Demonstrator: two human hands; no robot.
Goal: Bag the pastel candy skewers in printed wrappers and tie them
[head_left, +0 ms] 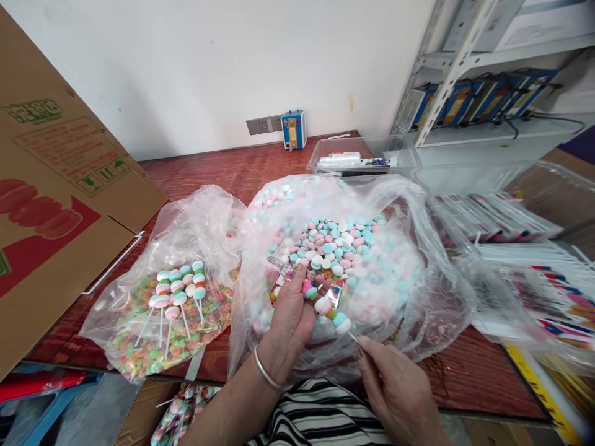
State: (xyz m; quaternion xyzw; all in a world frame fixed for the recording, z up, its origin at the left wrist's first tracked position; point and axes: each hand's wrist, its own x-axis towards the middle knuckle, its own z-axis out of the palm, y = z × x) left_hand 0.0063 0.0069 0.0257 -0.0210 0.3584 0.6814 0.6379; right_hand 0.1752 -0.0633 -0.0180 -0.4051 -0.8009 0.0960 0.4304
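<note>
My right hand [395, 384] pinches the white stick of a candy skewer [341, 323]. Threaded along that stick are pastel pink, white and blue candies with small coloured pieces between them. At the skewer's far end my left hand [292, 310], with a bangle on the wrist, has its fingers closed around the upper candies; they partly hide that end. Behind both hands lies an open clear plastic bag [446, 297] full of loose pastel candies [334, 241]. A shiny little wrapper or label [333, 295] shows beside my left fingers.
Several finished candy skewers [176, 288] lie on a bag of small coloured rings [132, 347] at left. A cardboard box [69, 186] stands beyond them. Clear bins [502, 179] with printed packets are at right, a shallow tray [320, 148] and blue device [294, 130] at back.
</note>
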